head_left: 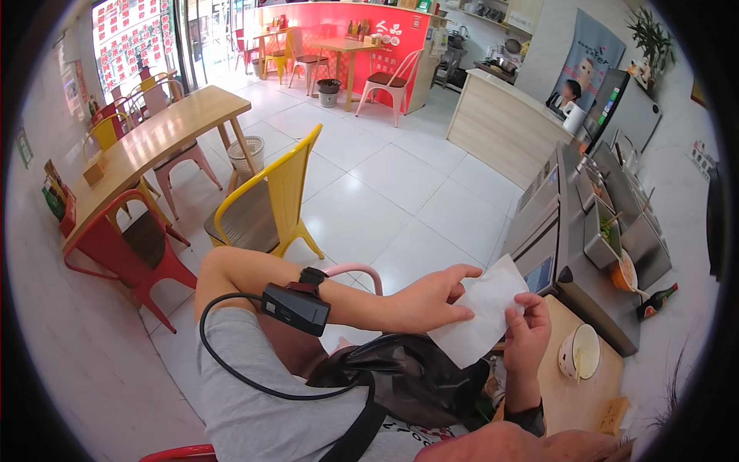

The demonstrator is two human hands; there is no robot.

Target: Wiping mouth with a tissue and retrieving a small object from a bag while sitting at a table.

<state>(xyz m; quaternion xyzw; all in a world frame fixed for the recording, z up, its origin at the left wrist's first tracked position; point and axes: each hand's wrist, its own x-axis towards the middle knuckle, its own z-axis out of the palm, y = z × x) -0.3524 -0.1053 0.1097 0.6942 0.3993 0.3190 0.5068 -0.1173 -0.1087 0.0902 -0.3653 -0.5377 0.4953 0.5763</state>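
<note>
A white paper napkin (485,316) is stretched between my two hands in front of my chest. My left hand (435,300) pinches its left edge with thumb and fingers. On the opposite edge, my right hand (527,327) has its fingers curled around the paper. Below the napkin, a black plastic bag (408,366) spreads open near my lap, its contents mostly hidden. To the right of my right hand, a white bowl (581,350) with a light-coloured utensil in it stands on a wooden table (558,385).
At the right, a steel counter (570,254) carries food containers (604,231), with a dark bottle (658,302) beside it. A yellow chair (289,200), a red chair (142,246) and a long table (154,142) stand left. Behind a far counter (500,123) is a person (568,94).
</note>
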